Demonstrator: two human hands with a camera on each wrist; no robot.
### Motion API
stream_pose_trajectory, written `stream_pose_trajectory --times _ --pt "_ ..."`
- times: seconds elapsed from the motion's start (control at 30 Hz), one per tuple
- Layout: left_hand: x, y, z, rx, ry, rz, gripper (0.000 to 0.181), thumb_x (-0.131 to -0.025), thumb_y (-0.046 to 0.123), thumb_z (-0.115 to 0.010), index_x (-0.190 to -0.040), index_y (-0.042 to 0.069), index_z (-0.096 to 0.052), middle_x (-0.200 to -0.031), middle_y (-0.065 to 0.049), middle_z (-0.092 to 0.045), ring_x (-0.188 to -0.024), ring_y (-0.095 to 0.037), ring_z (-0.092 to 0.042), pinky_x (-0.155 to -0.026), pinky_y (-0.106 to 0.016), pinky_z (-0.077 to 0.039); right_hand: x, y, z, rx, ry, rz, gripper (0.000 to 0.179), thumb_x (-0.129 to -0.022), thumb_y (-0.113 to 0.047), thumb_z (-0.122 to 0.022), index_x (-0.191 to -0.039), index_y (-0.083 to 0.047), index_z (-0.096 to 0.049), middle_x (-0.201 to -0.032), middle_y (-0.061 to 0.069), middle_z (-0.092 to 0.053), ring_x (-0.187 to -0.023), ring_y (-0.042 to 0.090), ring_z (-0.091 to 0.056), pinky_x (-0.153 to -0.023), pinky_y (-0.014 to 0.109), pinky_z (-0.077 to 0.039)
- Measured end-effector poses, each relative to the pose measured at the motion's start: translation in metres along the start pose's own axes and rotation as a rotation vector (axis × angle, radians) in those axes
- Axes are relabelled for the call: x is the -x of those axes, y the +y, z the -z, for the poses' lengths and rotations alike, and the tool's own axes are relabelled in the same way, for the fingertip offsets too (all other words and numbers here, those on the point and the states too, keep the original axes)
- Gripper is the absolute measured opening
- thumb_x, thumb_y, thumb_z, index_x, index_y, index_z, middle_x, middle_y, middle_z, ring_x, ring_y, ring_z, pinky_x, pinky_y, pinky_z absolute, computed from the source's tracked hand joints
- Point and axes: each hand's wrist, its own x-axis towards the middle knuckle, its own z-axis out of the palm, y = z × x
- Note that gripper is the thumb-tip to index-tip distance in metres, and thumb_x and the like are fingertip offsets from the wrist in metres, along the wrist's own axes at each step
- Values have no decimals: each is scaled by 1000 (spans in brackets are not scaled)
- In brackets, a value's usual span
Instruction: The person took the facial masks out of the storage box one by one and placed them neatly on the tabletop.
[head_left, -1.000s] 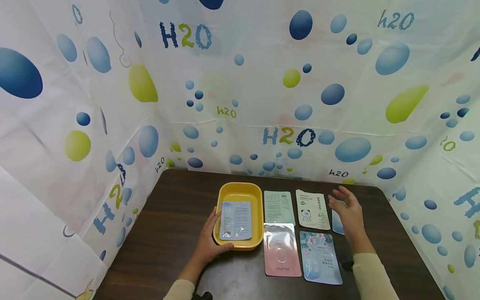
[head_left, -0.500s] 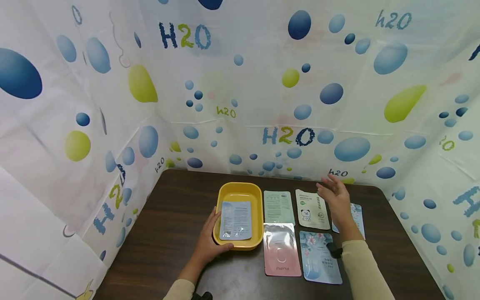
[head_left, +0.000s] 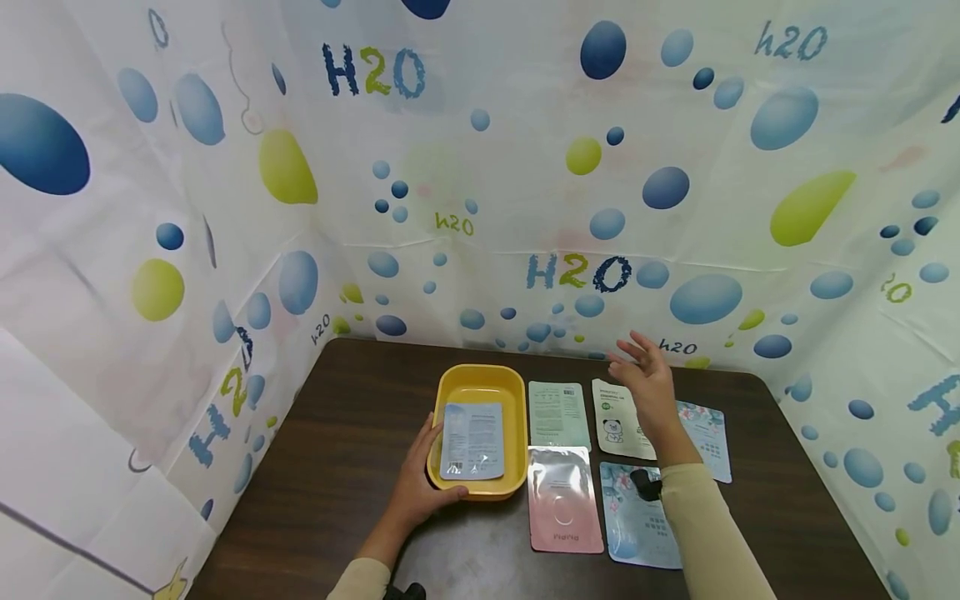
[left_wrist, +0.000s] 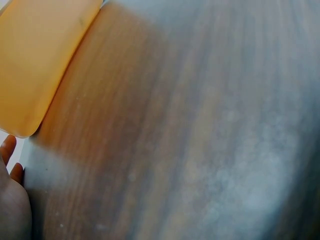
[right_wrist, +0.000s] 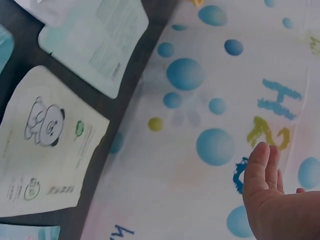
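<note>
My left hand (head_left: 418, 477) holds the yellow plastic tray (head_left: 517, 433) at its near left corner, thumb along the front rim and fingers on the left side. Inside the tray lies a pale blue-grey sheet mask packet (head_left: 472, 442). My right hand (head_left: 648, 387) is raised with fingers loosely spread and nothing in them. In the head view it overlaps a cream packet with a panda drawing (head_left: 617, 421); the right wrist view shows that cream packet (right_wrist: 47, 145) apart from the hand. Only part of the left hand (left_wrist: 12, 200) shows in the left wrist view, below the tray (left_wrist: 45, 60).
Right of the tray lie a light green packet (head_left: 558, 414), a pink and silver packet (head_left: 564, 508), a blue floral packet (head_left: 637, 529) and a smaller blue floral packet (head_left: 708, 437), all flat on the dark wooden table (head_left: 337, 433). A patterned curtain (head_left: 487, 192) rises behind the table.
My right hand has moved left and away from me, from over the smaller blue packet to over the cream one, uncovering the blue one. The left hand, tray and packets stay put.
</note>
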Motion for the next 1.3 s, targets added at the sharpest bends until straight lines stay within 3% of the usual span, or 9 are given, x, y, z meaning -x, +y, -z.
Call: stream_pose_trajectory --times 0.27,0.53,0.77,1.03,1.3 --pt "-1 0 1 19 -17 16 117 -58 40 -97 -157 14 -40 -172 -6 -22 -156 -34 -26 -117 -65 -31 -5 -6 -17 -32 -19 -21 69 -102 -9 -58 -161 -16 -24 -159 15 -36 -131 13 -58 -96 16 -52" --pt "-1 1 1 11 -11 7 117 -58 38 -98 -157 14 -40 -171 -4 -23 -155 -35 -28 -116 -64 -33 -9 -11 -35 -49 -60 -23 70 -102 -9 -59 -162 -17 -23 -160 12 -37 -144 33 -47 -97 16 -51" --pt "0 2 1 6 -12 11 117 -59 39 -97 -157 14 -40 -172 -2 -22 -155 -36 -28 -116 -65 -32 -10 -12 -51 -107 -80 -7 72 -101 -6 -59 -161 -15 -22 -158 12 -38 -132 16 -58 -99 18 -51" --pt "0 4 0 17 -18 36 116 -59 40 -98 -157 15 -40 -172 -1 -22 -156 -32 -25 -118 -63 -30 -8 -14 -73 -84 -95 -9 69 -100 -6 -61 -160 -19 -28 -158 8 -42 -141 32 -50 -98 16 -51" --pt "0 5 0 21 -13 26 116 -59 39 -97 -157 14 -40 -172 -2 -22 -156 -35 -26 -117 -65 -30 -7 -15 -95 -128 -142 14 70 -98 -3 -61 -159 -15 -29 -156 11 -43 -140 36 -50 -100 18 -51"
